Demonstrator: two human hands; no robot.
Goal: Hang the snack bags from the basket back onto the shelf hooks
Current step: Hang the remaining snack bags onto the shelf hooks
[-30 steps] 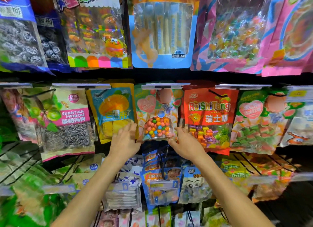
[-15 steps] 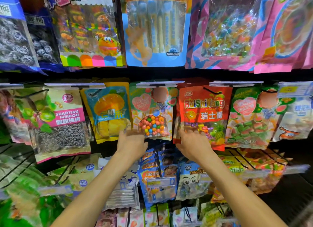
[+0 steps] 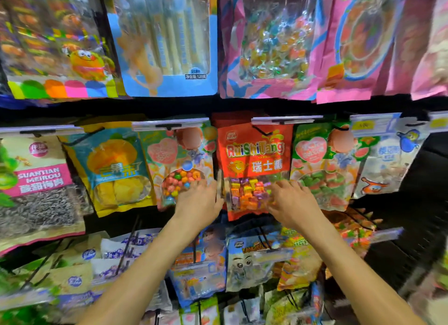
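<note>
A red candy bag (image 3: 254,155) printed "RuiShiTang" hangs on the middle row under a hook with a price strip (image 3: 286,119). My left hand (image 3: 198,202) lies at the bag's lower left edge, over the bottom corner of the neighbouring bag of coloured candy balls (image 3: 169,155). My right hand (image 3: 293,201) rests with fingers spread on the red bag's lower right corner. Neither hand visibly holds a bag. The basket is out of view.
A mango bag (image 3: 114,164) and a plum bag (image 3: 36,179) hang to the left, a watermelon gummy bag (image 3: 320,160) to the right. Large bags (image 3: 164,46) fill the row above. Smaller packets (image 3: 252,261) on wire hooks crowd the row below my forearms.
Both hands have shifted right, from flanking the coloured candy-ball bag to flanking the red bag. The camera has moved closer to the shelf.
</note>
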